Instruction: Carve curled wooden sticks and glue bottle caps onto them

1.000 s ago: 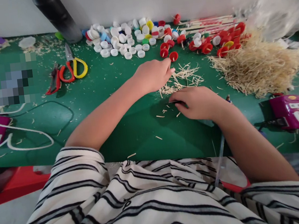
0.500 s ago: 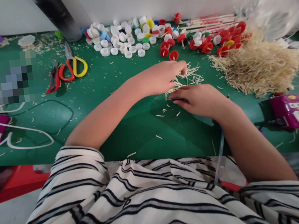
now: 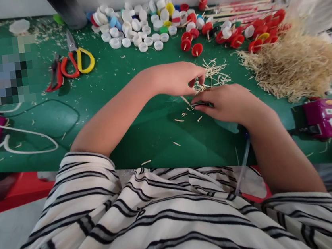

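My left hand [image 3: 180,77] hovers over a small heap of pale thin strips [image 3: 215,73], its fingers curled down. A gap shows between thumb and forefinger; what the fingertips pinch, if anything, is hidden. Close below and to the right, my right hand [image 3: 226,103] is closed around slim dark tweezers [image 3: 205,104] that point left. One pale strip [image 3: 185,100] slants between the tweezers' tip and the underside of my left hand; I cannot tell which of them grips it. Several short cut bits [image 3: 179,119] lie on the green table [image 3: 144,143] below.
Bottle caps [image 3: 131,28] lie along the back, with red cap tops on sticks [image 3: 197,49] beside them. A large shredded pile [image 3: 300,65] and a purple power socket [image 3: 329,118] are at right. Scissors [image 3: 77,56], red-handled cutters [image 3: 55,75] and a white cable [image 3: 33,145] occupy the left.
The view has tilted slightly downward, so the table sits higher in it. A slanting strip now shows more clearly by the tweezers' tip. Both hands have shifted only slightly.
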The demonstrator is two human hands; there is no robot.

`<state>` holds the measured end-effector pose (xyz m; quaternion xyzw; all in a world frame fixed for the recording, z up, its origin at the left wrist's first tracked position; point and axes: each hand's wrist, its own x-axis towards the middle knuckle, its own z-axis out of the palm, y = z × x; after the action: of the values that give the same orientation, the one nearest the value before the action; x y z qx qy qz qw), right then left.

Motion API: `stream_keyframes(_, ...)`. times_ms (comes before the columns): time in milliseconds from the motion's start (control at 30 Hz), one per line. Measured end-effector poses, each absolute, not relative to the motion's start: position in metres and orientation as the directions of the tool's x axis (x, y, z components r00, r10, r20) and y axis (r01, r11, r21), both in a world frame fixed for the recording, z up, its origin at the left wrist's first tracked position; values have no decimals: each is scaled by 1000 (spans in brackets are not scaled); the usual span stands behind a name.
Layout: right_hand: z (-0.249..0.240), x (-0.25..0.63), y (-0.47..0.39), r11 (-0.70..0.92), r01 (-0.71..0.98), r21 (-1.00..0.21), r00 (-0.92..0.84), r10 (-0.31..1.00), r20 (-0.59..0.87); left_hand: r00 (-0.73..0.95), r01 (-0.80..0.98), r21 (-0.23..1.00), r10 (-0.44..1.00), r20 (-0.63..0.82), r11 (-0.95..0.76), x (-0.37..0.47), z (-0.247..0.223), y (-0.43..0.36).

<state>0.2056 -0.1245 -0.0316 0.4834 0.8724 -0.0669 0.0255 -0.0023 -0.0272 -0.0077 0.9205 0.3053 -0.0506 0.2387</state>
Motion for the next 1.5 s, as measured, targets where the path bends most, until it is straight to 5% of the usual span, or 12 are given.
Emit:
stream_keyframes(300, -2, 207, -142, 624, 770, -133, -630, 776, -2, 686, 696, 203, 555, -470, -689, -26, 7, -45)
stream_keyframes(733, -29, 110, -201, 931, 293, -217, -946, 250, -206, 756, 602, 425, 654, -31, -676, -80, -47, -69)
stream_keyframes(967, -25, 137, -183, 846, 520, -117, -843, 487, -229, 696, 669, 363, 718, 0, -649, -90, -51, -66)
stream_keyframes(1200, -35, 210, -141, 486, 871, 75, -475, 871, -125, 555, 773, 306, 826, 99, -556, -102, -59, -59)
stream_keyframes(1333, -35, 215, -146, 441, 891, -110, -443, 896, 4, 560, 777, 310, 826, 58, -548, -104, -59, -57)
stream_keyframes(1433, -32, 195, -172, 537, 804, -255, -529, 842, 105, 522, 785, 361, 851, 53, -504, -106, -55, -58)
stream_keyframes(1500, -33, 178, -194, 646, 722, -249, -631, 762, 148, 477, 780, 432, 877, 59, -454, -107, -52, -59)
